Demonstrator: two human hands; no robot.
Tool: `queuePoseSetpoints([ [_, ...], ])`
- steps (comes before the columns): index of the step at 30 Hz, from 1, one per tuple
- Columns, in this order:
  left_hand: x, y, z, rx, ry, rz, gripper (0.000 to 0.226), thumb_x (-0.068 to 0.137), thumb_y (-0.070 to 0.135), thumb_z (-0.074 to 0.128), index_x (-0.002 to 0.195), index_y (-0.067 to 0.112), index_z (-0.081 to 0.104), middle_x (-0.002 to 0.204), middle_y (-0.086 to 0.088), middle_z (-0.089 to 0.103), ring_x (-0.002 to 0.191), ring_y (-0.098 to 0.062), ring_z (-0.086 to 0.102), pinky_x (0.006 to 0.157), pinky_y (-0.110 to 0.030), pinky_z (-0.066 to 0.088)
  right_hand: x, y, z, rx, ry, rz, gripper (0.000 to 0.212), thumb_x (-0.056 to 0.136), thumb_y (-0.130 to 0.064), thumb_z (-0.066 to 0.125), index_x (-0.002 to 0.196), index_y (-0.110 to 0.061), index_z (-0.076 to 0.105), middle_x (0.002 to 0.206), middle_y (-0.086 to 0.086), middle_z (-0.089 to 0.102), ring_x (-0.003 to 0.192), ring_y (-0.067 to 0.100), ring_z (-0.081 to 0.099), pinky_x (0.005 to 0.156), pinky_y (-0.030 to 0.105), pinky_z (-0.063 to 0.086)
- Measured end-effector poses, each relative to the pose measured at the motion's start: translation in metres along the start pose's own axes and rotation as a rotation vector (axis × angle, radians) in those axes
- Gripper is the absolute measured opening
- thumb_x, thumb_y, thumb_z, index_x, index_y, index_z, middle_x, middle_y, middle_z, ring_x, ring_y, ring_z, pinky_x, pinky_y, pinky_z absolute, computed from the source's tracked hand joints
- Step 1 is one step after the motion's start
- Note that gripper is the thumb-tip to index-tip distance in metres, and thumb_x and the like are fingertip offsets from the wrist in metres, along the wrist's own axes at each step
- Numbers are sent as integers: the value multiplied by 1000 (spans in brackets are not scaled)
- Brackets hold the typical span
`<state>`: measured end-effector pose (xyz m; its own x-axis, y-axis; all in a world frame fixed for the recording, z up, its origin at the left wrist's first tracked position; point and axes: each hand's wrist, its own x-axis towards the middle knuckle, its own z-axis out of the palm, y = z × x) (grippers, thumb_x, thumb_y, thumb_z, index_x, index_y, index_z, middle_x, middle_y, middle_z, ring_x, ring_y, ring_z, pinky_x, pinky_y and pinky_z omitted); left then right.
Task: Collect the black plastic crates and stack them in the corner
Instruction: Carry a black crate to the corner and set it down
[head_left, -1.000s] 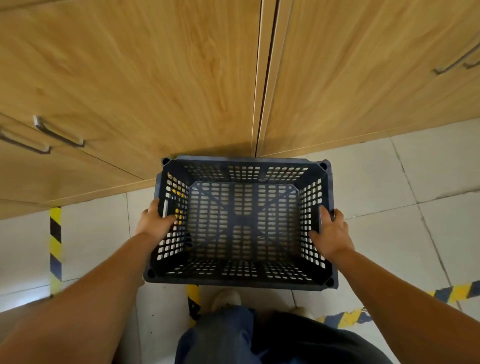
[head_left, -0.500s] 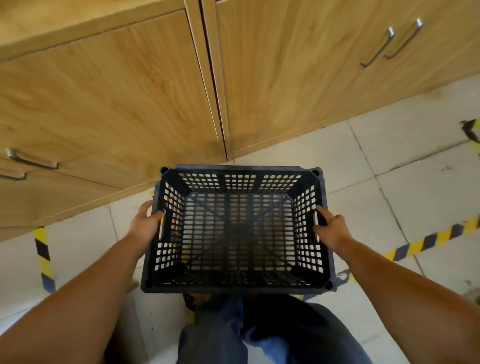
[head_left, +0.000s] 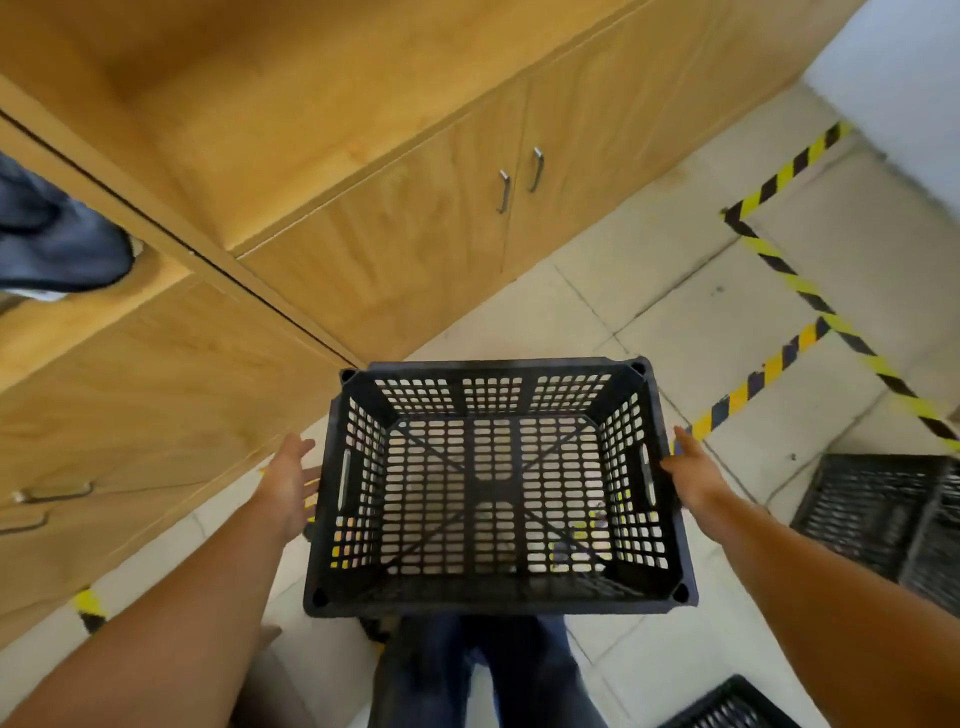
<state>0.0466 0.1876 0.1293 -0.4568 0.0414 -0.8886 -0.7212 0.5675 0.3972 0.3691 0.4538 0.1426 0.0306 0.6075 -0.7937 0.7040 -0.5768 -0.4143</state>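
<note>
A black perforated plastic crate (head_left: 493, 488) sits open side up in the middle of the head view, in front of my legs. My left hand (head_left: 291, 480) is open with fingers spread, a short gap away from the crate's left wall. On the other side my right hand (head_left: 693, 475) is open and flat right beside the right rim; I cannot tell if it touches. Neither hand grips the handle slots. What the crate rests on is hidden beneath it.
Wooden cabinets (head_left: 395, 249) run along the left and far side. Yellow-black hazard tape (head_left: 810, 296) marks the tiled floor. Another black crate (head_left: 883, 514) lies at the right and a third (head_left: 727, 709) at the bottom right. A person's jeans and shoe (head_left: 57, 239) show upper left.
Both hands have let go of the crate's handles and opened outward. The view has swung right, bringing the far cabinets, the taped corner and the other crates into sight.
</note>
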Motion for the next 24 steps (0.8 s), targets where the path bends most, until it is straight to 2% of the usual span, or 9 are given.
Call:
queuePoseSetpoints([
  [2, -24, 22, 16, 28, -39, 12, 60, 97, 56, 21, 143, 20, 37, 144, -19, 43, 135, -36, 37, 108, -50, 27, -10, -8, -35, 101, 33, 47, 52, 96, -6, 38, 146, -15, 28, 119, 17, 57, 86, 29, 55, 76, 37, 44],
  [4, -49, 45, 35, 56, -67, 41, 62, 98, 56, 20, 142, 17, 38, 143, -18, 43, 133, -34, 38, 101, -47, 32, -22, -15, -70, 166, 37, 73, 38, 99, -16, 37, 134, -3, 41, 89, 11, 57, 73, 23, 53, 72, 35, 42],
  [5, -62, 57, 46, 72, -83, 56, 63, 98, 56, 19, 142, 16, 39, 142, -17, 43, 133, -33, 38, 96, -45, 33, -30, -19, -87, 211, 26, 84, 37, 100, -26, 35, 125, -1, 46, 87, 10, 56, 75, 23, 53, 75, 36, 42],
  [8, -96, 91, 80, 98, -122, 97, 65, 97, 57, 15, 141, 16, 39, 142, -16, 44, 132, -30, 39, 92, -41, 32, -47, -30, -138, 367, 9, 143, 58, 97, -52, 26, 129, -6, 43, 116, 17, 54, 102, 31, 50, 92, 45, 37],
  [10, -114, 113, 103, 117, -135, 120, 68, 96, 59, 13, 139, 15, 42, 140, -15, 45, 130, -29, 40, 90, -41, 33, -54, -35, -171, 469, 4, 189, 73, 93, -61, 22, 134, -4, 43, 126, 19, 53, 109, 32, 49, 95, 47, 37],
  [12, -132, 135, 127, 135, -146, 147, 70, 96, 59, 14, 137, 12, 45, 134, -14, 47, 122, -28, 42, 87, -40, 36, -61, -39, -200, 553, 3, 217, 80, 91, -66, 19, 131, -3, 47, 122, 18, 54, 109, 33, 50, 92, 46, 37],
  [17, -163, 190, 183, 236, -222, 173, 76, 94, 62, 12, 129, 7, 53, 133, -17, 51, 124, -32, 44, 98, -48, 32, -81, -51, -258, 700, 34, 229, 86, 87, -72, 17, 129, -5, 48, 121, 17, 54, 110, 33, 49, 92, 48, 37],
  [21, -186, 231, 229, 285, -328, 185, 77, 94, 62, 10, 116, 5, 57, 101, -15, 58, 95, -27, 51, 88, -44, 33, -90, -63, -293, 785, 82, 258, 88, 86, -73, 15, 129, -4, 48, 118, 16, 52, 109, 34, 47, 95, 51, 35],
  [24, -200, 261, 264, 340, -387, 197, 75, 95, 61, 10, 109, 5, 57, 99, -15, 56, 86, -27, 50, 84, -41, 36, -91, -77, -315, 842, 143, 276, 86, 86, -73, 14, 125, -4, 50, 116, 15, 52, 105, 33, 47, 89, 48, 34],
])
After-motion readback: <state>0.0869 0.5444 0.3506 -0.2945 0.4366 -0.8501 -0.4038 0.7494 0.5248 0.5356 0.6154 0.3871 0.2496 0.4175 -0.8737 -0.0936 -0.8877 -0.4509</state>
